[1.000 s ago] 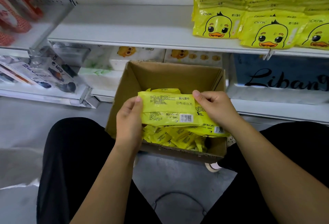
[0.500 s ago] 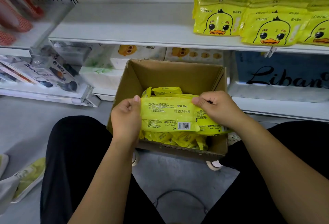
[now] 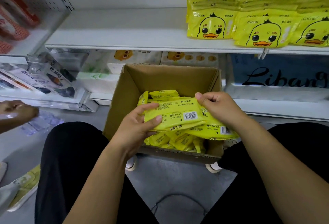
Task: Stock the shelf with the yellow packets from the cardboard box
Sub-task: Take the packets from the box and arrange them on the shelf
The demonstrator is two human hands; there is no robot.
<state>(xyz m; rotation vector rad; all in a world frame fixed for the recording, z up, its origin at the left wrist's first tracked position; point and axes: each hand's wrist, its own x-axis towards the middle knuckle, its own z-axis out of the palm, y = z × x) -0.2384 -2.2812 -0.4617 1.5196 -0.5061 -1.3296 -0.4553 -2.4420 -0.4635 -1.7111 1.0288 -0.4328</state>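
Left hand (image 3: 137, 127) and right hand (image 3: 219, 110) grip a bundle of yellow packets (image 3: 179, 115) over the cardboard box (image 3: 170, 79), 12 o'clock. Left hand has shifted further underneath; bundle now tilts. Transfer to shelf (image 3: 115, 33) judged imminent.

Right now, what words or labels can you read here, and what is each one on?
"CKAK": duck-face packets on the upper shelf.
"婴儿湿巾": the same packets, and the held packet.
"Liban", then cut off by the frame: blue pack under that shelf.
"MIQI": clear pack at left.
Barcode digits and fine print on the held packet: too small to read.
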